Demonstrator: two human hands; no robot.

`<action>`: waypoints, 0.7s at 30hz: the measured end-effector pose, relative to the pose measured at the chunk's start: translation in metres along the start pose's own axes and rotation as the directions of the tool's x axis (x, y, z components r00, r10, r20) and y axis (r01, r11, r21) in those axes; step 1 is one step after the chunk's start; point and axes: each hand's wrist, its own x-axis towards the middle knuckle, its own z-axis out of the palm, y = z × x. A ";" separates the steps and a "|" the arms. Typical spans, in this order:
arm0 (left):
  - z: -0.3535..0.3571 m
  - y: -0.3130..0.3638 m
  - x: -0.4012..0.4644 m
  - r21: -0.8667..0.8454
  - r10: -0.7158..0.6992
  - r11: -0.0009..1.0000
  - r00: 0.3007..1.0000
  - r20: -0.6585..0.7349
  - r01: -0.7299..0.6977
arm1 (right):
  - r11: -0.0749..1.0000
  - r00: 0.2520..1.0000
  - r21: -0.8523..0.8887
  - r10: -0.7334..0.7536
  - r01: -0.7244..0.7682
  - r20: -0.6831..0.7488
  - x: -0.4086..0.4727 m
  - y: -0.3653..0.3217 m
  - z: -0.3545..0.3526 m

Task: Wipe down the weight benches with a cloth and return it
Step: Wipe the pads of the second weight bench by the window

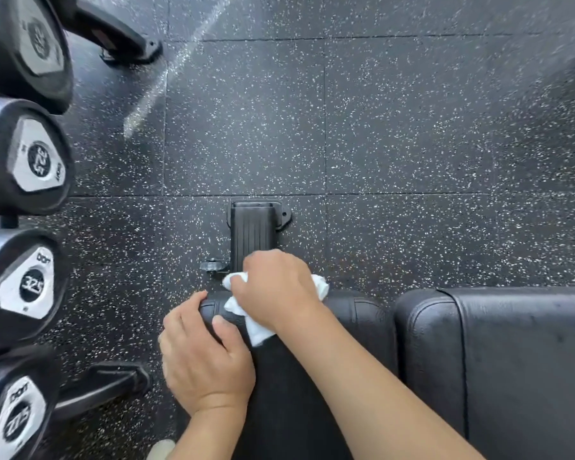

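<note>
The right hand (276, 287) is curled over a bunched white cloth (256, 330), holding it against the far end of the bench (296, 393). Cloth shows on three sides of this hand: a tuft at its fingertips, a corner past its right edge, and a loose tail trailing back under the wrist. How firmly the fingers close on the wad cannot be told; they are hidden beneath the hand.

The left hand (203, 360) lies just left of the right hand, fingers wrapped over the bench's rounded end corner, thumb on the top surface. It holds no cloth; it appears to brace the pad.

Beyond the right hand's fingertips, the bench foot (253, 230) stands on the speckled floor (379, 127). To the right of the right forearm sits a second pad (512, 360), close beside the first. Left of the left hand, a row of dumbbells (37, 157) faces the camera.

Handling, as judged:
- The cloth is light, soft and limp. It will fold and slip unless gathered into the palm; take it by the bunched middle, not the tail.
- The pad looks like smooth, firm upholstery. The cloth should slide easily under flat, downward pressure.
- The stitched seams at the end may catch loose edges.
</note>
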 end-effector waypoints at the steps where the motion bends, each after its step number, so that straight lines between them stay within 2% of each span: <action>1: 0.000 -0.001 0.000 -0.003 0.008 1.000 1.000 0.002 -0.008 | 0.999 0.999 0.024 -0.030 0.030 0.031 0.008 -0.016 0.006; 4: 0.002 -0.003 0.001 -0.004 0.029 1.000 1.000 -0.009 -0.029 | 0.994 0.993 0.103 -0.056 0.045 0.101 0.018 -0.031 0.010; 7: 0.003 -0.004 0.001 0.010 0.021 1.000 0.999 -0.027 -0.020 | 0.995 0.997 0.098 -0.036 0.029 0.068 0.000 0.005 -0.007; 10: 0.005 -0.005 0.000 0.015 0.015 1.000 0.999 -0.034 -0.015 | 0.995 0.993 -0.011 0.103 -0.102 0.062 -0.026 0.072 -0.038; 13: 0.007 -0.008 0.000 0.021 0.011 1.000 0.999 -0.042 -0.011 | 0.969 0.969 0.034 0.245 -0.244 -0.021 -0.050 0.112 -0.058; 17: 0.005 -0.006 -0.001 0.023 0.004 1.000 0.999 -0.038 -0.003 | 0.983 0.984 -0.112 0.129 -0.143 -0.125 -0.044 0.084 -0.040; 21: 0.002 -0.002 0.000 0.012 0.002 1.000 1.000 -0.030 -0.002 | 0.999 1.000 -0.034 -0.004 0.004 0.017 -0.003 0.015 -0.006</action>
